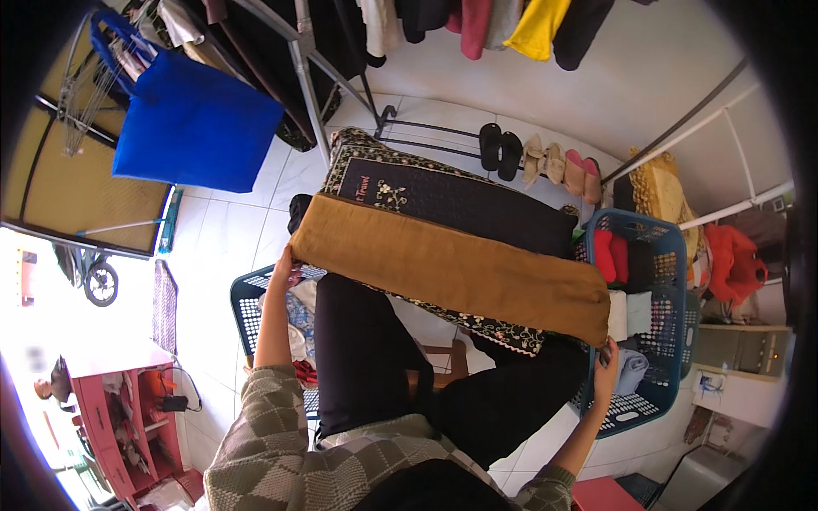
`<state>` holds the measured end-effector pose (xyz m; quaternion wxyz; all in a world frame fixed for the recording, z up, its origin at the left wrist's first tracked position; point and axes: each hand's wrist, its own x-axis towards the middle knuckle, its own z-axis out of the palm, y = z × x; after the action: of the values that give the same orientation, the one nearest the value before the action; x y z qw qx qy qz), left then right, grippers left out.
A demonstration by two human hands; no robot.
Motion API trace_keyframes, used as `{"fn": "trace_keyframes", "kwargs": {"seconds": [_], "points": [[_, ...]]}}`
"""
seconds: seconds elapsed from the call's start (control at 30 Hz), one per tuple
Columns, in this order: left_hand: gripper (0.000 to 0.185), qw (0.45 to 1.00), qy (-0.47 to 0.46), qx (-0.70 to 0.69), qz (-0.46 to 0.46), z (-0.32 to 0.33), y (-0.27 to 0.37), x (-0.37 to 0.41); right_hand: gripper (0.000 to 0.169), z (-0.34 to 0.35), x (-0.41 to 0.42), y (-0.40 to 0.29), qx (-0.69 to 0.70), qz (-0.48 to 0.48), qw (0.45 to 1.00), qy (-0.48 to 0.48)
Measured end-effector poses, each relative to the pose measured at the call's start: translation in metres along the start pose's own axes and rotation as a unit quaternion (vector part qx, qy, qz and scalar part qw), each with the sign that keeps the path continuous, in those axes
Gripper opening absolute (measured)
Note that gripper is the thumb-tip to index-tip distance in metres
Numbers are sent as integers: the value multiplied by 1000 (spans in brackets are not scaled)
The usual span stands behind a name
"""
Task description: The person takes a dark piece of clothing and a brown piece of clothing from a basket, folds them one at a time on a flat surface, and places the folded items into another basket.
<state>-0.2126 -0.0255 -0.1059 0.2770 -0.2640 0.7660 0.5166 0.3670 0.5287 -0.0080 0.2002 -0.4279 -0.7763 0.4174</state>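
A long brown cloth [447,262], folded into a strip, stretches across a dark floral-edged cloth surface [473,191] in front of my knees. My left hand [286,265] holds the strip's left end at its lower corner. At the lower right corner, my right hand [607,361] grips the other end. Beside my right hand stands a blue plastic laundry basket [677,274] with rolled and folded clothes in it, among them red rolls [607,255] and a light blue folded garment [631,372]. Another basket [244,306] with loose clothes is near my left forearm, partly hidden. What supports the dark surface is hidden.
A blue bag [198,121] hangs at the upper left by a metal rack [307,83]. Black slippers [500,152] and other shoes [555,163] rest on a low rack beyond the surface. A pink shelf unit [128,428] stands at lower left, a red stool-like object [604,495] at lower right.
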Motion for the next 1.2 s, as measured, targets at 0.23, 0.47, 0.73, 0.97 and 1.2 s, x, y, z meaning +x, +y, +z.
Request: {"fn": "trace_keyframes", "kwargs": {"seconds": [0.23, 0.47, 0.73, 0.97, 1.2], "points": [[37, 977, 96, -187, 44, -26, 8, 16, 51, 33, 44, -18, -194, -134, 972, 16], [19, 921, 95, -311, 215, -38, 41, -5, 29, 17, 65, -6, 55, -93, 990, 94], [23, 822, 108, -441, 345, -88, 79, -53, 25, -24, 56, -58, 190, -92, 974, 80], [70, 859, 204, -369, 292, -111, 116, -92, 48, -60, 57, -88, 189, -10, 982, 19], [61, 918, 69, -359, 152, -78, 123, 21, 51, 5, 133, -75, 192, 113, 974, -25]]}}
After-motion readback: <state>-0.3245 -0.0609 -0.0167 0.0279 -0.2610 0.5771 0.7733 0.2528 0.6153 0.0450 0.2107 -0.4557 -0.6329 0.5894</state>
